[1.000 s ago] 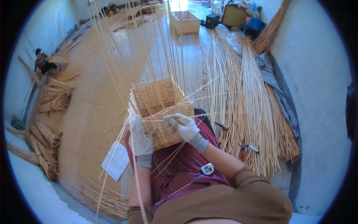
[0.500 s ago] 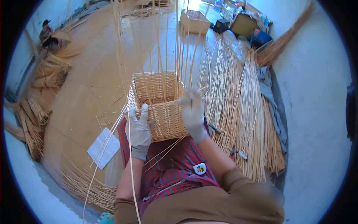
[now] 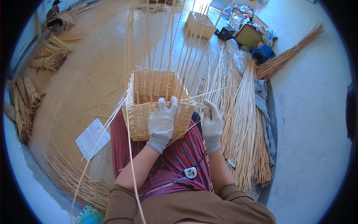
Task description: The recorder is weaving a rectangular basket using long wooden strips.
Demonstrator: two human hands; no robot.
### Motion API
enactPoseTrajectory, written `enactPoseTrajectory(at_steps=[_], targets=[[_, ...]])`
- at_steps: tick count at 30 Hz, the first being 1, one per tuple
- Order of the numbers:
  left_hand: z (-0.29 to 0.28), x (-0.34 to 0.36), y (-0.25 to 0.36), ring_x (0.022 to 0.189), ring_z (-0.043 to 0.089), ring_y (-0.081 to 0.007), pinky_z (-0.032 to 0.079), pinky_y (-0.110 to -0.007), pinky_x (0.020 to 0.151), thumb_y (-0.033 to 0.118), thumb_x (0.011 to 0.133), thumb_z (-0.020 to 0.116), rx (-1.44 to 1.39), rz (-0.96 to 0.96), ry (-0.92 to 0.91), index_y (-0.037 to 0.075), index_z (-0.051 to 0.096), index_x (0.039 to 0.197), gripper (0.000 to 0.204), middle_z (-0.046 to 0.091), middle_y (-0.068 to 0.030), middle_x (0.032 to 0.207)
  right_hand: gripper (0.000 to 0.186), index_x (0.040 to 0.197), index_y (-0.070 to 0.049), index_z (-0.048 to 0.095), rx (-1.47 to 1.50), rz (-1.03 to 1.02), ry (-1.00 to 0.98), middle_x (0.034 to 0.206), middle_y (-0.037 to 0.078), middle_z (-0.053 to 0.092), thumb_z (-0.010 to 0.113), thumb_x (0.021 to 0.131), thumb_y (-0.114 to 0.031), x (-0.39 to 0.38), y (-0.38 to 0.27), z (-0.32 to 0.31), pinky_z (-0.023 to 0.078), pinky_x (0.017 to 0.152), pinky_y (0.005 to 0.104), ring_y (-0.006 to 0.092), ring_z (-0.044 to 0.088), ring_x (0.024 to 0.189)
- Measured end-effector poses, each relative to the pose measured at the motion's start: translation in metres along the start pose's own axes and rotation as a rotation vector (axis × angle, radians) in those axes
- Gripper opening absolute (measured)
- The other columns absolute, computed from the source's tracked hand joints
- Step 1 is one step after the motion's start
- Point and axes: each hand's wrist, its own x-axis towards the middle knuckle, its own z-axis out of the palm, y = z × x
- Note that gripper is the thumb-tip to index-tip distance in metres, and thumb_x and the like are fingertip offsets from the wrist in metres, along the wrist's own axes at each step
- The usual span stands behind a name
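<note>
A square wicker basket (image 3: 140, 121) rests on my lap, with tall upright stakes rising from its rim. My left hand (image 3: 162, 123), in a white glove, grips the front wall, two fingertips up at the rim among the stakes. Just off the basket's right corner is my gloved right hand (image 3: 212, 125), its fingers bent in a pinch. A thin wicker strand (image 3: 197, 107) runs from that corner to these fingers; their exact hold on it is partly hidden. Other long strands (image 3: 128, 142) hang from the left corner toward me.
Bundles of pale rods (image 3: 242, 123) lie at the right, with a marker pen (image 3: 231, 163) beside them. A paper sheet (image 3: 93, 139) and loose rods (image 3: 82, 183) are at the left. A wooden box (image 3: 200, 25) stands ahead; another person (image 3: 54, 16) sits far left.
My left hand has shifted right along the front wall from near the left corner. My right hand has moved away from the rim, out to the right. The view has shifted slightly.
</note>
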Motion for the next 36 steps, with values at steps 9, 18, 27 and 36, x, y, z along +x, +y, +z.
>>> enactPoseTrajectory(at_steps=[9,18,27,36], targets=[[-0.007,-0.04,-0.093,0.085,0.057,-0.0173,0.05,-0.031,0.077,0.009,0.087,0.084,-0.634,-0.367,0.734,0.004,0.068,0.107,0.027,0.058,-0.0053,0.099,0.028,0.123,-0.016,0.075,0.182,-0.467,-0.545,0.095,0.011,0.075,0.073,0.095,-0.022,-0.08,-0.087,0.07,0.06,0.069,0.0409,0.0311,0.074,0.08],[0.019,-0.031,-0.115,0.09,0.059,-0.0167,0.051,-0.032,0.081,0.011,0.09,0.082,-0.592,-0.449,0.682,0.002,0.065,0.099,0.021,0.06,-0.0061,0.101,0.031,0.117,-0.018,0.077,0.095,-0.733,-0.469,0.092,0.003,0.075,0.081,0.087,-0.02,-0.094,-0.123,0.111,0.057,0.061,0.0371,0.0243,0.071,0.072],[0.012,-0.025,-0.109,0.104,0.063,-0.0161,0.054,-0.03,0.097,0.02,0.085,0.09,-1.519,-0.4,0.57,0.004,0.061,0.131,0.057,0.063,-0.0061,0.118,0.018,0.118,0.0,0.072,0.749,0.521,-0.279,0.094,0.004,0.074,0.064,0.104,-0.009,-0.043,-0.025,0.104,0.05,0.055,0.0219,0.0042,0.062,0.068],[0.008,-0.006,-0.11,0.095,0.059,-0.0111,0.053,-0.031,0.084,0.027,0.097,0.079,-1.233,-0.585,0.422,0.007,0.063,0.117,0.033,0.063,-0.0009,0.104,0.066,0.158,-0.019,0.042,0.047,-0.382,-0.197,0.118,0.026,0.072,0.065,0.098,-0.004,0.051,-0.128,0.147,0.059,0.083,0.0428,0.0416,0.072,0.099]])
